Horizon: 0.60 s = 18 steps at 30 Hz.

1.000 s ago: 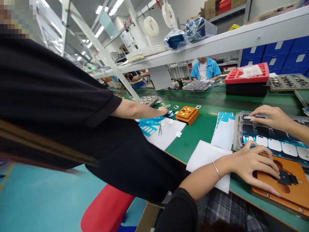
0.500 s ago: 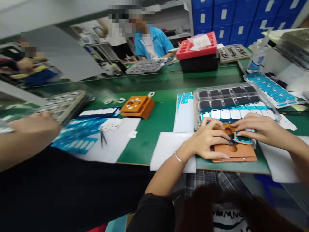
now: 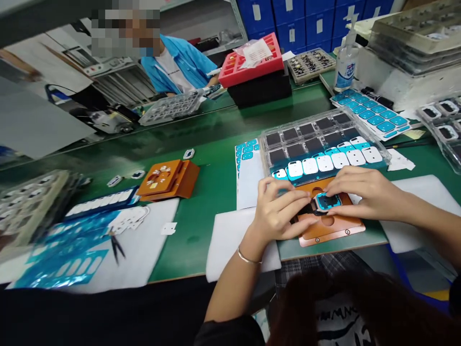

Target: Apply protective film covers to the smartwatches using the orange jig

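Note:
My right hand (image 3: 355,194) pinches a small squarish watch case (image 3: 327,202) between thumb and fingers; blue film and a dark middle show on its face. It is held just over an orange fixture plate (image 3: 329,233) with round hollows and two screws along its front edge. My left hand (image 3: 275,209), with a bracelet at the wrist, bends its fingers over the plate's left side. Its fingertips meet at a dark piece beside the case, and what they grip is hard to make out. Behind the plate lies a clear tray (image 3: 306,130) of dark squares, with a row of white rounded-square stickers (image 3: 324,163) along its front.
Sheets of blue stickers (image 3: 372,111) lie behind the tray. Left of me are another orange fixture (image 3: 169,179), black tweezers (image 3: 117,247) and white pads. A sanitizer bottle (image 3: 346,67) and a red box (image 3: 250,60) stand farther back. A co-worker in blue sits across the bench.
My view has swung, bringing the bench's right side further in and leaving the neighbour's arm at left out of sight. Both hands stay at the plate, the case still in my right hand.

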Tool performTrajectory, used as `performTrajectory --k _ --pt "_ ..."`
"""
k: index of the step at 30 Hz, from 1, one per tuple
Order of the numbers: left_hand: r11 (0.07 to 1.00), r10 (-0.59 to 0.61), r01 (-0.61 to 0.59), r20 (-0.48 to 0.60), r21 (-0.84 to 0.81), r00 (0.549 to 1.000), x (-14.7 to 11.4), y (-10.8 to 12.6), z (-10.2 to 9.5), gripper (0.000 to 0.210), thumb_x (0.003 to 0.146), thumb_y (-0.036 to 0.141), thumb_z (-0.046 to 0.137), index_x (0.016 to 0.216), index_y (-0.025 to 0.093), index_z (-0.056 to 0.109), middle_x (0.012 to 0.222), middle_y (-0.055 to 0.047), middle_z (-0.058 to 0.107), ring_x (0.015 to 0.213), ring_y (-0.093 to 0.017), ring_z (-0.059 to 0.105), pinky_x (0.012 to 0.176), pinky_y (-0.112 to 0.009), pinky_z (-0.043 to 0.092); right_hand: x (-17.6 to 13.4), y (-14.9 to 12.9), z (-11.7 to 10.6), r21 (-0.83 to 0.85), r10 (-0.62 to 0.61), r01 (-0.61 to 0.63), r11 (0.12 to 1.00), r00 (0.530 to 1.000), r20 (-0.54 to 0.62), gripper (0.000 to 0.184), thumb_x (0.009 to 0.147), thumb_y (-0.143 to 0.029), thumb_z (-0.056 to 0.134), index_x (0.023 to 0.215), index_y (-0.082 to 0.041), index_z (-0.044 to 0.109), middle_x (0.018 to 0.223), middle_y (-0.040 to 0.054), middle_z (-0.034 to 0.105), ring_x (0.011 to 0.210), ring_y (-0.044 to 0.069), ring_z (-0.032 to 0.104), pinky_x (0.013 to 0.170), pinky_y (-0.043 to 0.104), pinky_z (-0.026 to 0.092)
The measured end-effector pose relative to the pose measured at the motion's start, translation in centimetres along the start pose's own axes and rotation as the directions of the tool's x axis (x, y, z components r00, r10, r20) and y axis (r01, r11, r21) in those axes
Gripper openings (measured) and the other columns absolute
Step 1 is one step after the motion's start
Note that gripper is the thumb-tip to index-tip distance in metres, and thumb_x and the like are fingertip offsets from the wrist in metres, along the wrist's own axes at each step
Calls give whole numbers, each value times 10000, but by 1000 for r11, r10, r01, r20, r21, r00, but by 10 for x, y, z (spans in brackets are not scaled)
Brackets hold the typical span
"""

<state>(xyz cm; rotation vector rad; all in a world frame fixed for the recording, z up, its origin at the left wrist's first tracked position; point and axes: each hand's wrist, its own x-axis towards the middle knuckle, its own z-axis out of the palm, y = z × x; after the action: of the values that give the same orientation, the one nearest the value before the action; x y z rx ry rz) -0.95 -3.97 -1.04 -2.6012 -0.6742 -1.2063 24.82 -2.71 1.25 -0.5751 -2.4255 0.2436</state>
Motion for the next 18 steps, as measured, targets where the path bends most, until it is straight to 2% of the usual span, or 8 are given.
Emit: performTrajectory --k 4,7,9,12,18 --pt "996 -43 52 -131 70 990 0 0 1 171 882 417 620 900 283 724 848 21 789 819 -229 610 765 -408 399 3 -5 11 51 -7 9 999 999 -40 184 891 -323 729 1002 -183 686 925 51 748 843 208 631 698 338 572" --pt "992 -108 117 -179 45 978 -1 1 1 176 915 276 550 889 270 724 826 16 782 828 -224 591 764 -406 422 3 -5 12 40 -5 7 999 999 -40 188 889 -320 731 995 -171 687 921 56 748 841 207 618 703 338 572" --pt "984 -169 177 -194 25 966 -1 1 1 270 946 216 467 879 261 725 830 9 779 850 -222 586 775 -409 434 3 -5 13 34 0 2 999 999 -37 193 886 -325 733 992 -170 688 917 57 748 842 208 611 702 337 571" --pt "974 -220 227 -216 9 951 -2 2 1 372 992 231 380 843 238 720 825 -2 773 868 -222 578 783 -412 436 3 -5 15 37 6 -4 999 999 -48 185 884 -329 735 968 -170 690 922 61 747 838 205 599 698 334 569" --pt "974 -224 222 -228 -37 947 -2 1 3 379 1010 248 374 845 209 713 835 -20 767 880 -219 551 780 -408 417 2 -5 15 33 48 -47 998 999 -5 222 856 -326 764 955 -142 689 909 82 739 847 219 592 692 342 566"
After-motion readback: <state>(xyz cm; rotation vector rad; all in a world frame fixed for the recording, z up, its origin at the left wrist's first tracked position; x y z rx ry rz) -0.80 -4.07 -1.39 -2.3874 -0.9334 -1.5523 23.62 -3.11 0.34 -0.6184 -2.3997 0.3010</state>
